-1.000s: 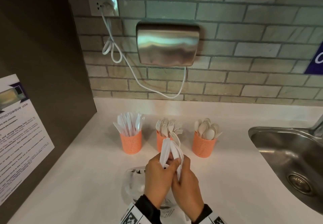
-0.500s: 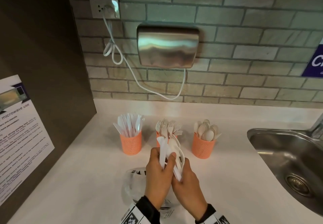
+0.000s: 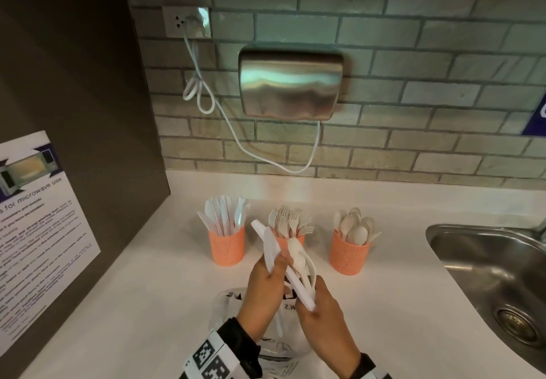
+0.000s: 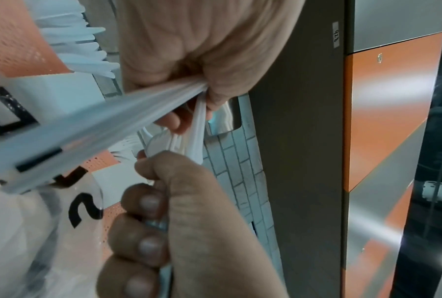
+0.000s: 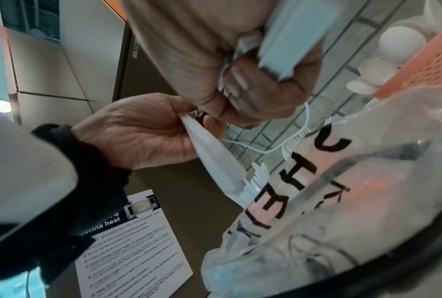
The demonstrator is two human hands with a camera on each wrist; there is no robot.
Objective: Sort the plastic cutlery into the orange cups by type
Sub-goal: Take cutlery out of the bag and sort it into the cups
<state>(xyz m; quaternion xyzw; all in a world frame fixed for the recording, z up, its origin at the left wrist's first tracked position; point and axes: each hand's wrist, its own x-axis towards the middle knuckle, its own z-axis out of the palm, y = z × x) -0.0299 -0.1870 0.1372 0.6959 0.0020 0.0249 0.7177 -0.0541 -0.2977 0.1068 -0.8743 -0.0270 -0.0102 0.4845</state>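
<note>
Three orange cups stand in a row on the white counter: knives cup (image 3: 227, 248) on the left, forks cup (image 3: 292, 240) in the middle, spoons cup (image 3: 348, 257) on the right. In front of the forks cup my left hand (image 3: 266, 278) pinches a couple of white serrated knives (image 3: 268, 245), blades pointing up and left. My right hand (image 3: 320, 304) grips a mixed cutlery bundle (image 3: 300, 269) with a spoon on top. The left wrist view shows my right hand (image 4: 189, 221) curled round the handles. My left hand (image 5: 143, 133) pinching a knife (image 5: 209, 155) shows in the right wrist view.
A clear printed plastic bag (image 3: 267, 337) lies on the counter under my hands. A steel sink (image 3: 487, 275) is sunk in at the right. A metal hand dryer (image 3: 291, 86) with a white cable hangs on the brick wall. A dark panel with a poster (image 3: 38, 231) closes the left.
My left hand has drawn the knives leftward out of the bundle, and they now tilt up and left. The right hand stays low with the remaining cutlery.
</note>
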